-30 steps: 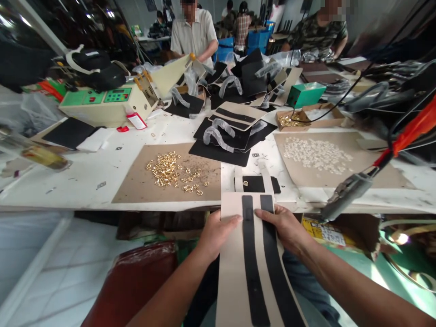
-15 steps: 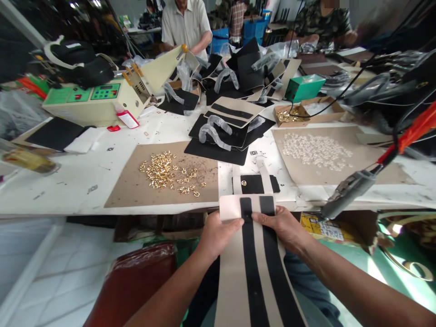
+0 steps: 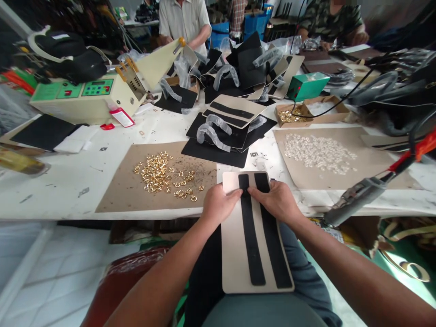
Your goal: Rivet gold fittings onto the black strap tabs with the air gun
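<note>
A beige panel (image 3: 234,254) with two long black strips lies over my lap, its far end raised at the table's front edge. My left hand (image 3: 220,203) grips the panel's left side, thumb on top and fingers hidden beneath. From the other side my right hand (image 3: 278,200) holds it the same way. Both thumb tips press near a small dark spot on the left black strip (image 3: 252,236), almost meeting. Just left of the hands, gold-coloured metal buckles (image 3: 155,172) lie heaped on a brown sheet (image 3: 117,190).
Black and beige panels with plastic-wrapped handles (image 3: 213,136) pile up mid-table. Small clear pieces (image 3: 320,150) cover a sheet at right, near a hanging grey tool (image 3: 356,200). A cream machine (image 3: 83,100) stands at left. Two people work across the table.
The panel's far end has risen and moved forward with both hands, now covering the black piece with pale straps on the table. Its near end has come into view.
</note>
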The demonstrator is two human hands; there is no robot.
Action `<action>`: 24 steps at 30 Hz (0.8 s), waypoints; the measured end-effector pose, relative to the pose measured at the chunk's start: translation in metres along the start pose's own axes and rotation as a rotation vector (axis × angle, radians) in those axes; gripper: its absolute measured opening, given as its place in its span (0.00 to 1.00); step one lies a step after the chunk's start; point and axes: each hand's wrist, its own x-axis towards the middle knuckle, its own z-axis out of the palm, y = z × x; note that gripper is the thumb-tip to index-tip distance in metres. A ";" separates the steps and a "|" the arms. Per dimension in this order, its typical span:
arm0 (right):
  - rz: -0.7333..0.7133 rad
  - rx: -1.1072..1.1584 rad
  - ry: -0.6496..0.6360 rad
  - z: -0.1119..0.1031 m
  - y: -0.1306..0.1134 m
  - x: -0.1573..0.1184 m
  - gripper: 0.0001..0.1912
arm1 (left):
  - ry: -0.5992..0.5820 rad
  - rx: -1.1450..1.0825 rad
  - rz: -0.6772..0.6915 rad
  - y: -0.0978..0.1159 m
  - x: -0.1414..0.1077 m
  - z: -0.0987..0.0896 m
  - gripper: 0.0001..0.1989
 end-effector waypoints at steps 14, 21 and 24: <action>0.004 -0.298 -0.027 0.004 -0.001 0.023 0.18 | -0.049 0.096 -0.039 0.001 0.022 0.005 0.08; 0.034 -0.360 -0.051 0.005 -0.006 0.029 0.15 | -0.095 0.107 -0.045 0.005 0.026 0.002 0.07; 0.028 -0.406 -0.059 0.005 -0.007 0.032 0.14 | -0.110 0.119 -0.046 0.006 0.028 0.002 0.08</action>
